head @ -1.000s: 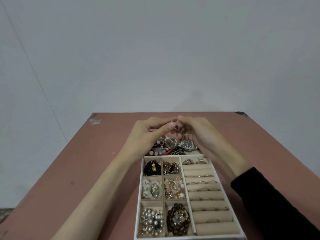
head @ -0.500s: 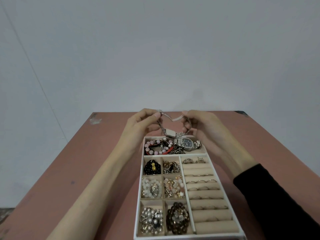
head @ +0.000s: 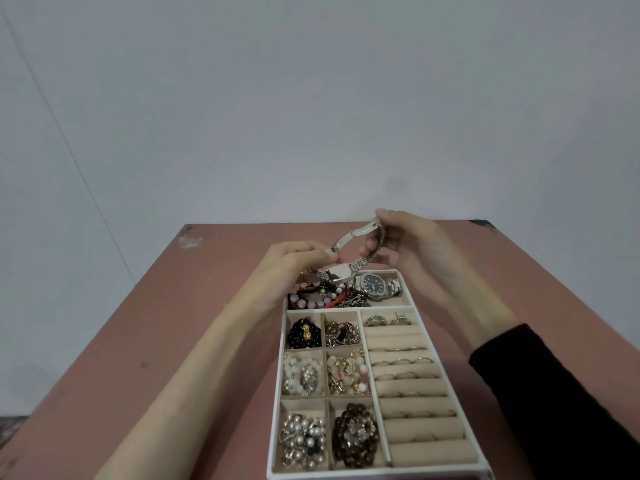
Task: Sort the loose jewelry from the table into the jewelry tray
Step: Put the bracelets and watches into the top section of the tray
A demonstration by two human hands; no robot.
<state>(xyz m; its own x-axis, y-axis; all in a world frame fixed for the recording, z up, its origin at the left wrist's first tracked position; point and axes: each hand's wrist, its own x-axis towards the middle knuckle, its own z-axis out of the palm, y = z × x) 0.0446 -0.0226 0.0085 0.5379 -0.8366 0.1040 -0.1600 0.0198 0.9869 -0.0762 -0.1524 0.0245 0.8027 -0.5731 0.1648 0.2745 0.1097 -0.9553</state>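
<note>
Table left of tray: the table [head: 138,341] was bare, with lots of room.
Top box of tray: the jewelry tray [head: 278,375] was crowded there by a watch [head: 375,288] and beads [head: 318,297].

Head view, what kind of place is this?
Probably a plain indoor worktable, maybe at home: a bare reddish table against a blank white wall, with only a jewelry tray on it.

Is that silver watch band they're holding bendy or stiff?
Probably bendy: the silver watch band curves in a loop between the left hand and right hand. Its small metal links likely let it droop when released. The shiny metal may feel slippery and a bit heavy.
</note>
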